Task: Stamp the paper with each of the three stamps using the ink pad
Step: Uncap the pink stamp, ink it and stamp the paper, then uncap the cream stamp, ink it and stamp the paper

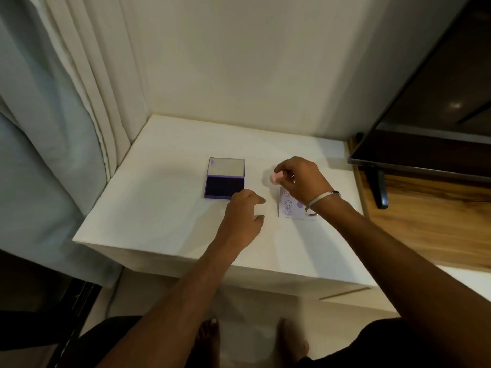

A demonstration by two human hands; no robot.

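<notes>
A purple ink pad (224, 186) lies open on the white table (159, 203), its lid tipped back. My right hand (300, 179) pinches a small pink stamp (275, 177) just beyond the far end of the paper (291, 208). The paper is a small white slip with several round purple prints in a column and a purple spot beside them; my right wrist covers its right part. My left hand (243, 213) rests on the table between the ink pad and the paper, fingers loosely apart, holding nothing. Other stamps are not visible.
A wall and pale curtains (66, 115) close off the back and left. A dark television (430, 115) on a stand sits on a wooden surface (425, 224) to the right. My bare feet (212, 338) show below the table's front edge.
</notes>
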